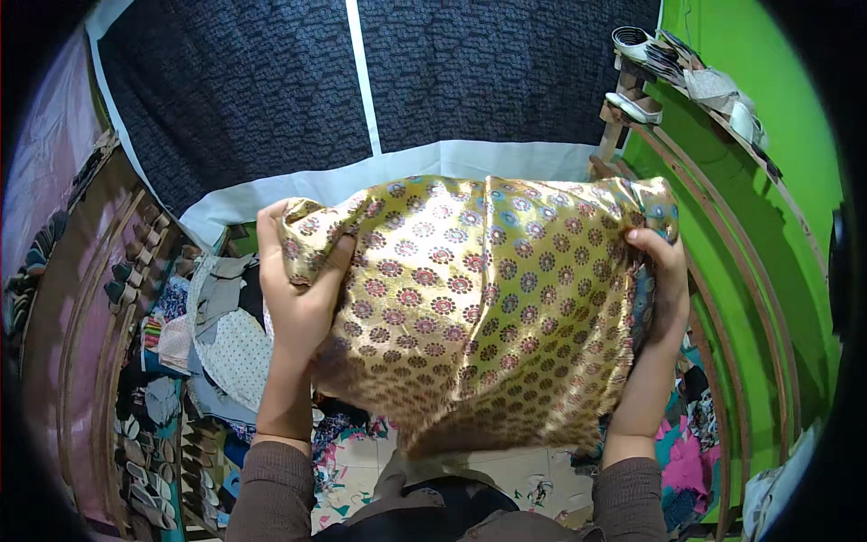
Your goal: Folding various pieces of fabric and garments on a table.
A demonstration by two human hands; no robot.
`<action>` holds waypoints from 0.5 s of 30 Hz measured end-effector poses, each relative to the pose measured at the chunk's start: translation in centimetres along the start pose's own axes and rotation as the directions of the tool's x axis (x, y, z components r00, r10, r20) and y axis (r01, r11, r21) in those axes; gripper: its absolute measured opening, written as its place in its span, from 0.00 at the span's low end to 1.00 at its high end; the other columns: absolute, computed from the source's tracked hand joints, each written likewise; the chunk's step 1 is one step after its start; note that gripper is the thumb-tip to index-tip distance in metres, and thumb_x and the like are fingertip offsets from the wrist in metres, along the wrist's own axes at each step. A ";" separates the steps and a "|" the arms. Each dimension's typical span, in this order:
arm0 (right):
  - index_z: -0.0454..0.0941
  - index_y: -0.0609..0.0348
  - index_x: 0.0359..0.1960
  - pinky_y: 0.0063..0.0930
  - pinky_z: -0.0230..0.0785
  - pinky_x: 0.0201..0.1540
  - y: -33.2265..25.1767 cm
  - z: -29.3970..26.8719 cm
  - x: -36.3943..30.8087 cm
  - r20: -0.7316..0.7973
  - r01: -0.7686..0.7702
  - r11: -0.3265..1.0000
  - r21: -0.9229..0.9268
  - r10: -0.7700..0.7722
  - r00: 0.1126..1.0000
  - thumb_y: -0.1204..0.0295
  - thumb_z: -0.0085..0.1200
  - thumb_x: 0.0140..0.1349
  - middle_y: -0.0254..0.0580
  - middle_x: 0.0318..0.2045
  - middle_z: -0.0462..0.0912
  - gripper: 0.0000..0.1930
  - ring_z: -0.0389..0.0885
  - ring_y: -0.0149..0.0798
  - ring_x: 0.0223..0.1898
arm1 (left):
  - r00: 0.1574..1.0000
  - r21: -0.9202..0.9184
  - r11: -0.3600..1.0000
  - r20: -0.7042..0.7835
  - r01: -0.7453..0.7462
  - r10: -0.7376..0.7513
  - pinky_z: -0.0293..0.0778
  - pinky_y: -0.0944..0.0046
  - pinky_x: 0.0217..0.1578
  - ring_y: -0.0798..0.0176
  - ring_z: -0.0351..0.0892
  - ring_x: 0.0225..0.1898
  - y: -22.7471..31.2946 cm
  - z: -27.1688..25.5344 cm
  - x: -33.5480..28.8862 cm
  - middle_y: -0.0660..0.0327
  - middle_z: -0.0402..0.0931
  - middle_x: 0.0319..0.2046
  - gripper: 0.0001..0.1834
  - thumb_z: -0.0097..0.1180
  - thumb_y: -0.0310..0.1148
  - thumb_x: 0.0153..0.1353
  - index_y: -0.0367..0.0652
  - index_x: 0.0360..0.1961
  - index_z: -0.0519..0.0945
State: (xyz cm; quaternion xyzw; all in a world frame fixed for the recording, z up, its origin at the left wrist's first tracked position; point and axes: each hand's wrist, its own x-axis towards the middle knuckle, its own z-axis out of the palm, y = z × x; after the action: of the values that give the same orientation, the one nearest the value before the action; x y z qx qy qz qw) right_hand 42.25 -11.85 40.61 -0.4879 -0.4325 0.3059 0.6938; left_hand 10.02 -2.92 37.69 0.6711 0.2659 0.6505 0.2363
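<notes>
A shiny gold brocade fabric with small round flower motifs in red and blue is held up in front of me. A crease or fold runs down its middle, and its lower edge hangs loose and looks frayed. My left hand grips the upper left corner, thumb on the near side and fingers behind. At the upper right side, my right hand pinches the cloth with the thumb in front, its other fingers partly hidden. The fabric covers what lies directly behind it.
Wooden racks with shoes stand at the left, and more wooden rails carry shoes along the green wall. A dark patterned curtain with white borders hangs ahead. Cloth pieces lie at the left; pink scraps lie lower right.
</notes>
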 end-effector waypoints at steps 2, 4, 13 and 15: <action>0.74 0.63 0.37 0.23 0.68 0.35 0.5 0.0 2.1 0.059 -0.057 0.997 -0.050 0.060 0.996 0.73 0.56 0.44 0.37 0.30 0.78 0.16 0.76 0.31 0.29 | 0.992 -0.056 0.991 -0.023 0.119 -0.120 0.68 0.73 0.37 0.72 0.71 0.34 0.0 0.0 0.5 0.61 0.72 0.33 0.16 0.55 0.21 0.53 0.35 0.41 0.66; 0.74 0.62 0.33 0.21 0.66 0.35 2.9 0.2 5.2 0.154 -0.212 0.971 -0.107 0.227 0.962 0.72 0.56 0.44 0.36 0.27 0.77 0.13 0.74 0.30 0.27 | 0.967 -0.003 0.968 -0.039 0.251 -0.251 0.68 0.73 0.33 0.73 0.71 0.32 -2.1 -0.1 1.4 0.61 0.73 0.31 0.14 0.56 0.23 0.53 0.34 0.39 0.67; 0.77 0.60 0.22 0.19 0.55 0.11 29.5 2.7 17.6 0.124 -0.480 0.803 -0.353 0.548 0.827 0.65 0.58 0.46 0.32 0.15 0.75 0.10 0.65 0.23 0.09 | 0.865 0.199 0.842 -0.128 0.502 -0.485 0.69 0.64 0.39 0.62 0.74 0.35 -31.2 2.6 -1.8 0.54 0.76 0.33 0.19 0.61 0.31 0.50 0.31 0.38 0.70; 0.74 0.69 0.29 0.23 0.63 0.19 33.7 4.2 19.4 0.116 -0.479 0.808 -0.342 0.542 0.832 0.64 0.59 0.44 0.39 0.20 0.75 0.17 0.71 0.29 0.16 | 0.835 0.199 0.811 -0.146 0.550 -0.530 0.69 0.64 0.40 0.60 0.74 0.36 -35.6 3.1 -2.0 0.53 0.76 0.34 0.19 0.61 0.31 0.51 0.30 0.40 0.70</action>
State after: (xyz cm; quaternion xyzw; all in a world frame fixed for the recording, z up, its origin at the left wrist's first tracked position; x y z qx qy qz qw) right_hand 46.92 17.67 15.33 -0.6509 -0.3958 0.4622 0.4540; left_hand 11.37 22.41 12.46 0.5630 0.5294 0.5482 0.3197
